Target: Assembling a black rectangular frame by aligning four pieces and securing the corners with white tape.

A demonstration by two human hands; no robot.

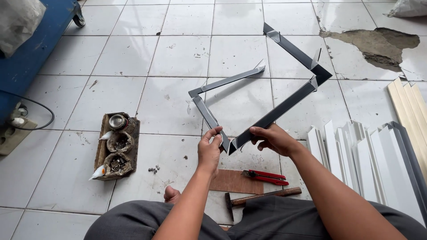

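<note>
Over the tiled floor [133, 58], left hand [210, 149] & right hand [272, 138] pinch the grey metal frame [267, 75] at its near corner, steadying the joint.

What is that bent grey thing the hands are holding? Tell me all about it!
It is a grey metal frame made of thin, flat strips folded into a rough diamond shape. It looks like sheet metal, dark and a bit shiny. Its corners are creased, and the top left side is not joined up. It lies over the white tiled floor. The left hand and right hand each pinch a strip at the near corner, where two ends meet.
</note>
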